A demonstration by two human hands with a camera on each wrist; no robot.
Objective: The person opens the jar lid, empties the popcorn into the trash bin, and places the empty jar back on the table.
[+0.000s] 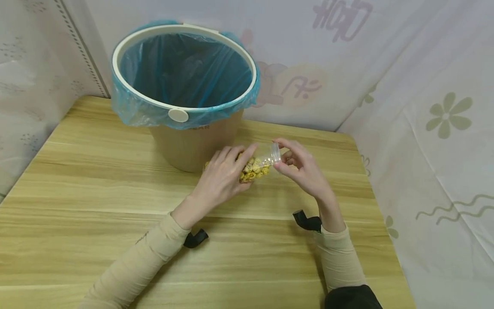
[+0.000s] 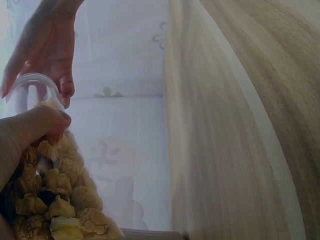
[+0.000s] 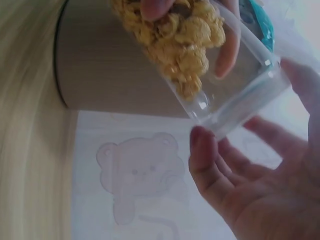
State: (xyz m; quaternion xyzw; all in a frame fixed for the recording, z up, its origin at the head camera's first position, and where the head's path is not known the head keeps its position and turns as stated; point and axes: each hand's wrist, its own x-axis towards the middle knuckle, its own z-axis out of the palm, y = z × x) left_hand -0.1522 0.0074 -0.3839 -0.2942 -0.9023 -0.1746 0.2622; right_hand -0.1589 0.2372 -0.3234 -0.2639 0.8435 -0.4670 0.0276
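Observation:
A clear plastic jar (image 3: 227, 65) of yellow popcorn (image 1: 254, 168) is tilted on its side above the table, its ridged, see-through end pointing right. My left hand (image 1: 221, 174) grips the jar round its body and hides its base. In the left wrist view the left thumb (image 2: 37, 125) lies along the jar near its neck. With thumb and fingertips, my right hand (image 1: 302, 165) pinches the ridged end (image 1: 275, 153) across its width. The right wrist view shows the popcorn (image 3: 185, 50) stopping short of that end.
A beige bin (image 1: 193, 143) with a white rim (image 1: 216, 105) and a blue liner (image 1: 135, 113) stands on the wooden table (image 1: 96, 193), just behind the jar. Printed cloth walls (image 1: 436, 171) enclose the table. Black curved pieces (image 1: 306, 221) stick out at both wrists.

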